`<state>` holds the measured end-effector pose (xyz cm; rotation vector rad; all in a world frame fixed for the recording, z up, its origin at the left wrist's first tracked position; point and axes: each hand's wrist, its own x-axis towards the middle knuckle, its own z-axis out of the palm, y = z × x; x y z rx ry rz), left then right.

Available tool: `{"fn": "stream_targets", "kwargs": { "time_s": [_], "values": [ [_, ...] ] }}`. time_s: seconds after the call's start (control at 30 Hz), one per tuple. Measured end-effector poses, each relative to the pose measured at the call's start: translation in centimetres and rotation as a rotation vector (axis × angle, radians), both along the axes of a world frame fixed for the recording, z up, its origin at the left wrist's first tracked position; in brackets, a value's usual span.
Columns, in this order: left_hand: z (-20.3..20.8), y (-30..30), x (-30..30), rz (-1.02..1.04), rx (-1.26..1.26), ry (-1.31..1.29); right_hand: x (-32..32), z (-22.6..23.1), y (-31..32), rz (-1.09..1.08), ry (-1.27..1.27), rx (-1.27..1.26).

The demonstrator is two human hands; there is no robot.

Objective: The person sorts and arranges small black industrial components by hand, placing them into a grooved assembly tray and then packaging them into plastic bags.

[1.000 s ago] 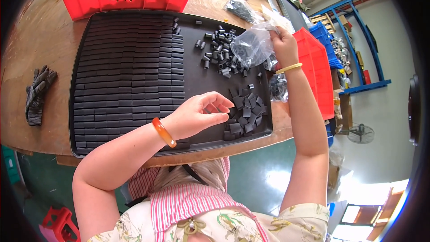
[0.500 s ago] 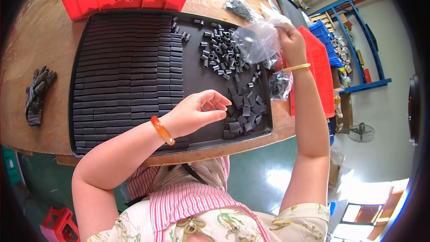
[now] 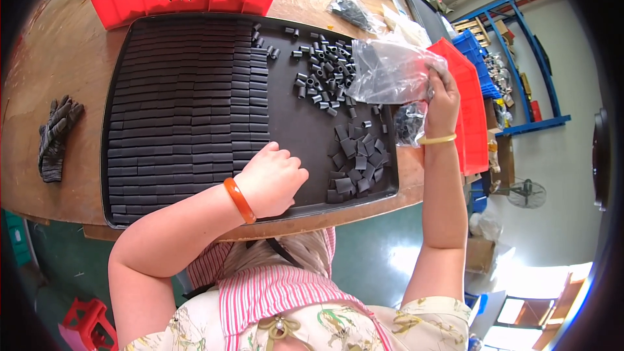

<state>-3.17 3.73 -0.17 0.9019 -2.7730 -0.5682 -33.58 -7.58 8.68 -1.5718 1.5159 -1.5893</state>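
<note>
1. Since the earlier frames, the left hand (image 3: 273,182) has been curling from a fingers-forward pinch into a loose fist, while the clear plastic bag (image 3: 393,71) has been dropping lower and more small black tubes (image 3: 322,78) have been landing on the black tray (image 3: 292,140).
2. The left hand is resting knuckles-up on the tray, fingers folded under; whether it is holding anything cannot be told. An orange bangle (image 3: 238,199) is sitting on its wrist.
3. The right hand (image 3: 442,101) is being held up with the forearm nearly vertical, fingers gripping one end of the bag; a yellow bangle (image 3: 437,138) is circling its wrist.
4. The bag is lying with its long axis roughly level, its far end pointing left of the right hand, toward the scattered tubes.
5. Flat black pieces (image 3: 354,166) are lying loose just right of the left hand; neat rows of black pieces (image 3: 188,104) are filling the tray beyond and left of it.
</note>
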Motion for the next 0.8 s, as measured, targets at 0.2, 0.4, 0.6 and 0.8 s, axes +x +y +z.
{"fn": "stream_targets", "kwargs": {
  "time_s": [0.2, 0.4, 0.6, 0.8],
  "values": [
    [-0.4, -0.4, -0.9, -0.061, 0.047, -0.008, -2.1, -2.8, 3.3, -0.003, 0.028, 0.075],
    [-1.0, -1.5, -0.9, 0.14, -0.025, 0.457, -1.4, -2.8, 5.3, 0.027, -0.461, 0.241],
    [-0.8, -2.1, -1.1, 0.356, 0.035, 0.702, -3.1, -6.1, 8.1, 0.32, -0.972, 0.374],
    [-1.7, -1.1, -1.8, 0.241, 0.794, 1.123, 5.6, -7.6, 12.4, 0.324, -0.894, 0.572]
  ]
}}
